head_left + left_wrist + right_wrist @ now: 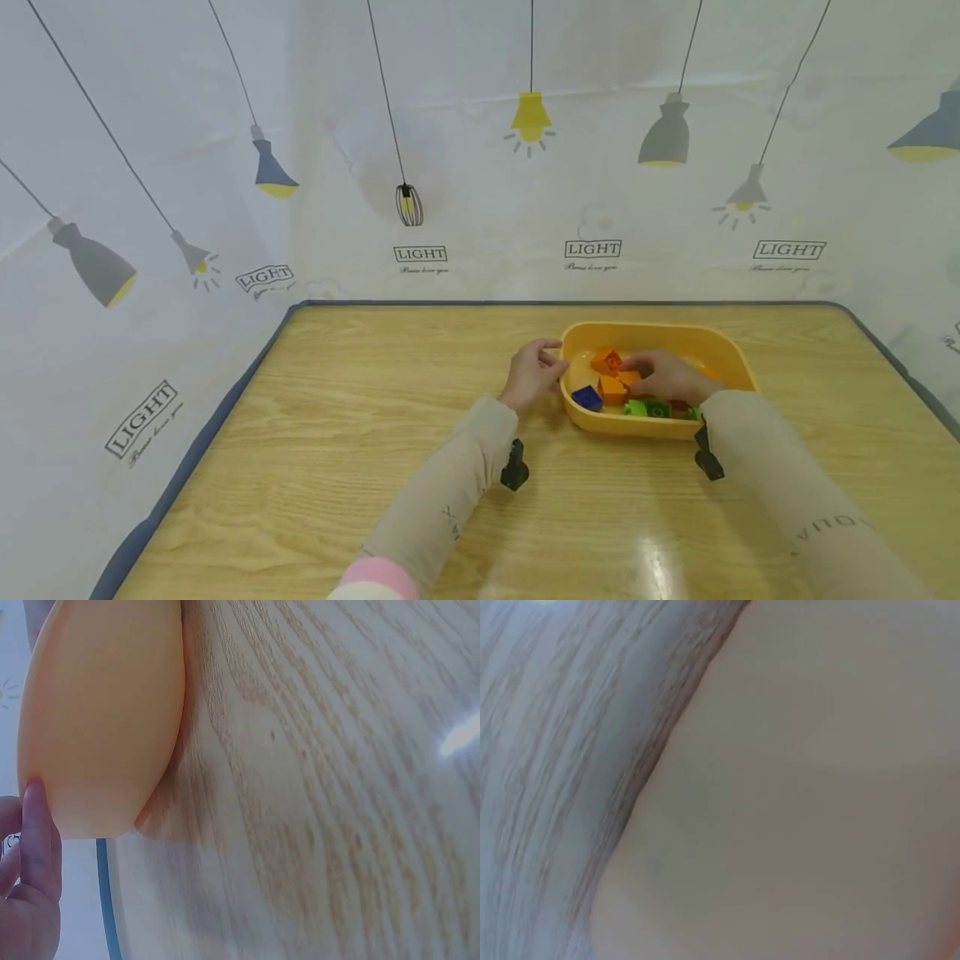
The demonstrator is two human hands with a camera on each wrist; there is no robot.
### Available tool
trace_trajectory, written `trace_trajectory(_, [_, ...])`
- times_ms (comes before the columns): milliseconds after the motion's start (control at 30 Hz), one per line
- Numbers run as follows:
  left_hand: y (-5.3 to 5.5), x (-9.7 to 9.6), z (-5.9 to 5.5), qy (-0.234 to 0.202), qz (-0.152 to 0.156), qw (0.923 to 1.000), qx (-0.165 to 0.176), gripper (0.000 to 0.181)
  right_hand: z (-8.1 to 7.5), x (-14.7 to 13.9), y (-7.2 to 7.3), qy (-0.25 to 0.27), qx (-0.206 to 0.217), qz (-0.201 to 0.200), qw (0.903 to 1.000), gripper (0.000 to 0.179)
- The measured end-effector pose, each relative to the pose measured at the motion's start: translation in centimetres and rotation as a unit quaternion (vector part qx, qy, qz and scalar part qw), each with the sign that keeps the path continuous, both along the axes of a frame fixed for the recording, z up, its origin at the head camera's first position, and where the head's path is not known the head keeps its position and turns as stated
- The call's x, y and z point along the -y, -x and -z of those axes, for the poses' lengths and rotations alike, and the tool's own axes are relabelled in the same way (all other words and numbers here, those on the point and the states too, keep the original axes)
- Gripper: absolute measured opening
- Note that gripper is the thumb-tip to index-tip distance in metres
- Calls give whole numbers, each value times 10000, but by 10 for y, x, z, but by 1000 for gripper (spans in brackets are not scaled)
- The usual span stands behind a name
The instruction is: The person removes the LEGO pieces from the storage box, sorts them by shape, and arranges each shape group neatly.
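Orange blocks [612, 392] lie toward nine o'clock inside the yellow tub [637, 424] on the counter [420, 367]; its raised wall presumably keeps them together. Blue block [587, 398]: eight o'clock. Green blocks [658, 408]: six o'clock. The left hand [531, 375], finger and thumb apart, touches the tub's nine o'clock side, probably to steady it. The right hand [666, 375] reaches an orange block; whether clamped, cannot tell.
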State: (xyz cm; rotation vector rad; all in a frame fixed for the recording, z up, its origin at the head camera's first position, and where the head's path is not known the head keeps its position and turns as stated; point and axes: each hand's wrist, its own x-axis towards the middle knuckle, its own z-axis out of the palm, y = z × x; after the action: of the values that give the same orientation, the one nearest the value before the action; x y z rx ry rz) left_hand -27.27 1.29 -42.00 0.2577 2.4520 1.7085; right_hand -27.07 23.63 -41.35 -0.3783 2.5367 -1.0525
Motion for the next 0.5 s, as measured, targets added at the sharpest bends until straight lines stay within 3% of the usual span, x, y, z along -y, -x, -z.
trace_trajectory(300, [-1, 0, -2, -5, -50, 9999, 95, 35, -2, -1, -3, 3, 16, 109, 9999, 40])
trace_trajectory(500, [0, 0, -1, -67, -42, 9999, 136, 35, -7, -5, -6, 139, -232, 153, 9995, 42])
